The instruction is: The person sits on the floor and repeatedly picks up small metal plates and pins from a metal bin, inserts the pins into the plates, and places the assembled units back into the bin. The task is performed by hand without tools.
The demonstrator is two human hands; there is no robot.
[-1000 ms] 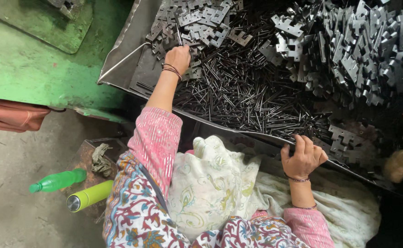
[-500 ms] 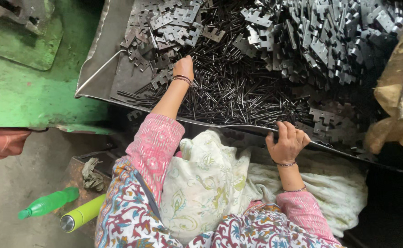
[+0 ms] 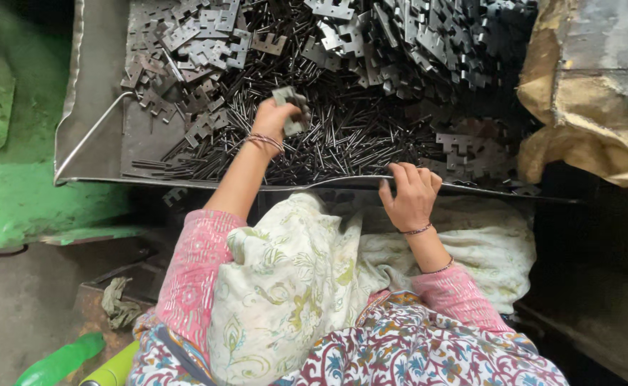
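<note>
A big metal tray point(image 3: 99, 154) holds a heap of flat, notched hinge plates point(image 3: 428, 50) and a spread of thin dark metal pins point(image 3: 349, 146). My left hand point(image 3: 274, 118) is over the pins in the tray's middle and grips a small stack of hinge plates point(image 3: 291, 107). My right hand point(image 3: 410, 194) rests on the tray's near rim with its fingers curled over the edge. A pale flowered cloth point(image 3: 292, 279) lies across my lap below the tray.
A green painted machine body point(image 3: 21, 186) stands to the left. A brown sack point(image 3: 592, 93) sits at the right. A green bottle point(image 3: 60, 361) and a yellow-green can point(image 3: 114, 368) lie on the floor at lower left, by a rag point(image 3: 117, 304).
My left hand came back from the plates at the far left toward the tray's middle and now holds hinge plates. My right hand stays on the rim. The view shifted.
</note>
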